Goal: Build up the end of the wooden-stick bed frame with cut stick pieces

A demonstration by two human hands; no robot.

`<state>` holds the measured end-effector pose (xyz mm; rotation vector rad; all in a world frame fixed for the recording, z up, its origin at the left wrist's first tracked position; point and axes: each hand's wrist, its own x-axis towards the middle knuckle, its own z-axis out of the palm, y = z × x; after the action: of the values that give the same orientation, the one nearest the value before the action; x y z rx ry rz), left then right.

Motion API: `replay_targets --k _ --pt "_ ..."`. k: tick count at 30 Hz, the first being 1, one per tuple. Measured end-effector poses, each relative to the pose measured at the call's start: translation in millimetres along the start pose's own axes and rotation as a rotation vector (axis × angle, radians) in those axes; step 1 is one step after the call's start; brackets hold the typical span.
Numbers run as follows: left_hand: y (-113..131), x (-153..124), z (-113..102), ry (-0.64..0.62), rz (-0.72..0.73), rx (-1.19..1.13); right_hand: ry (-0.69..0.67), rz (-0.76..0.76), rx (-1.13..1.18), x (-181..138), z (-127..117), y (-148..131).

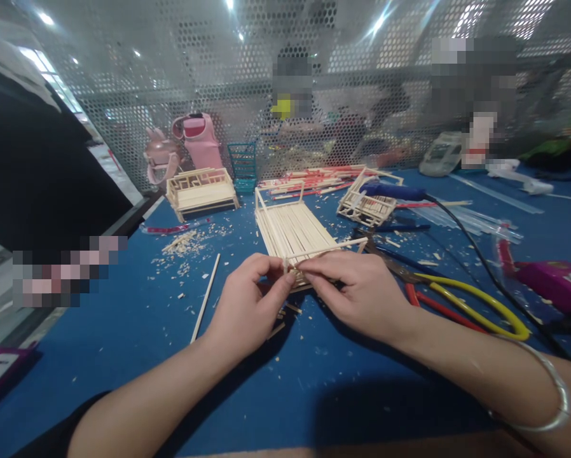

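Stick model (pixel 295 222) is on the blue table (pixel 123 337), right at the hands: left hand (pixel 250 299) pinches its near corner post, right hand (pixel 357 286) is pinching just beside, can't tell what exactly. Yellow-handled pliers (pixel 509 306) lie off right, little stick bench (pixel 202 196) back left.

- Tabletop (pixel 123 331): blue, running beneath everything set out.
- Screen (pixel 137 95): perforated metal, upright, along the rear.
- Holder (pixel 205 151): pink, standing against the screen, left of centre.
- Eared item (pixel 158 152): rose-coloured, glossy, just beside the holder.
- Miniature rack (pixel 242 166): teal, upright, near the holder.
- Container (pixel 440 156): clear, right rear, leaning.
- Block (pixel 0 370): purple, white slotted face, left edge.
- Garment (pixel 42 159): black, on a person, far left.
- Lamp (pixel 46 19): bright, upper left.
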<state>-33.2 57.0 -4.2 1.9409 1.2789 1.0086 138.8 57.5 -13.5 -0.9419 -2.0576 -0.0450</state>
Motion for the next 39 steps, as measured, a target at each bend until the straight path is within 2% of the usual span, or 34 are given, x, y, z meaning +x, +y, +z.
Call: replay_targets --k 16,27,39 --pt "1.7 2.1 1.5 0.103 0.081 0.041 0.019 0.024 0.025 0.1 -0.4 -1.0" --pt "6.4 2.9 -1.1 0.126 0.102 0.096 -0.043 0.041 -0.016 2.4 1.1 1.4" --pt "5.7 1.1 -2.2 0.118 0.028 0.091 -0.047 0.058 -0.054 1.6 2.5 2.6"
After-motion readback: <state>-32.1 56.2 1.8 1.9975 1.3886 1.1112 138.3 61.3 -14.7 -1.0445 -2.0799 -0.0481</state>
